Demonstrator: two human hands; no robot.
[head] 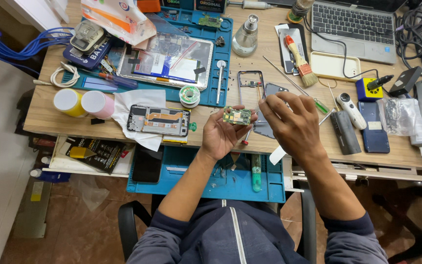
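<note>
Wooden workbench (45, 115), cluttered, seen from above; tiled floor below, person seated in a dark zip-up top.

Left hand (221, 134): palm up, fingers curled round a small green circuit board (237, 116), pinched between thumb and fingertips. Board sits above the bench front edge, roughly centre frame, component side facing up.

Right hand (291, 122): back of hand to camera, just beside the board on its right. Fingers bunched in a narrow pinch near the board's right edge; can't tell if they grip anything, fingertips hidden by the hand itself.

Around them:
- Phone middle frame (250, 86) lying flat just behind the board, grey phone back cover (268, 110) partly under the right hand.
- Opened phone (158, 120) with orange flex cables, on white tissue, left of the left hand.
- Blue repair mat (223, 58) further back, holds an opened tablet (168, 61), metal spudger (220, 77), solder wire spool (189, 95).
- Glass dispenser bottle (245, 35) behind the phone frame.
- Brush (300, 61) with red handle, on a dark phone-sized slab.
- Laptop (353, 27) top right, cream phone case (335, 66) in front of it.
- Yellow and pink cylinders (84, 102) at left edge.
- Second blue mat (211, 178) on the pull-out shelf under the hands, green tube lying on it.
</note>
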